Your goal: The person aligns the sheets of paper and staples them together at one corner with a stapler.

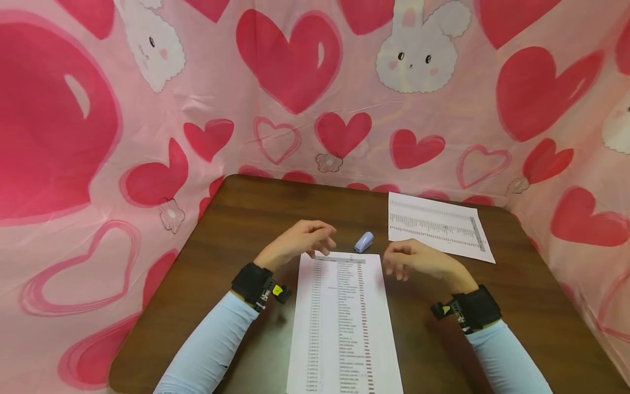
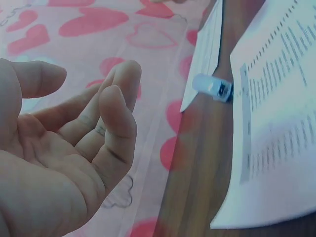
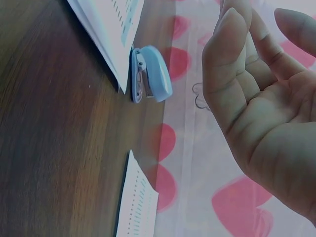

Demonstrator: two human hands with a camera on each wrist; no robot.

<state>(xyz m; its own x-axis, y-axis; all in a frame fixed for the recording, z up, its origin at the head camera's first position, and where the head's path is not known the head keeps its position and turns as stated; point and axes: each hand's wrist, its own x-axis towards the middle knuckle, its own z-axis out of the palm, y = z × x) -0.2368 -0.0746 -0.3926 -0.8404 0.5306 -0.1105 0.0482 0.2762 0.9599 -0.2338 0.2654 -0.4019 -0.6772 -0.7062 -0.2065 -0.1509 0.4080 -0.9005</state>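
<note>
A printed sheet [image 1: 327,328] with columns of small text lies lengthwise on the table in front of the person. Over its far left corner hovers the left hand [image 1: 307,239], fingers loosely bent and holding nothing. The right hand [image 1: 418,257] hangs off the sheet's far right corner, its fingers relaxed and bare too. Between the hands, just past the sheet's far edge, lies a small light-blue stapler [image 1: 364,242]; the right wrist view shows the stapler [image 3: 151,74] from the side, next to the paper's edge.
Another printed sheet [image 1: 438,224] lies at the table's back right, beyond the right hand. The brown wooden table [image 1: 206,257] has rounded far corners. A pink cloth [image 1: 295,65] with hearts and rabbits hangs behind and beside it. Each wrist wears a black strap with a camera.
</note>
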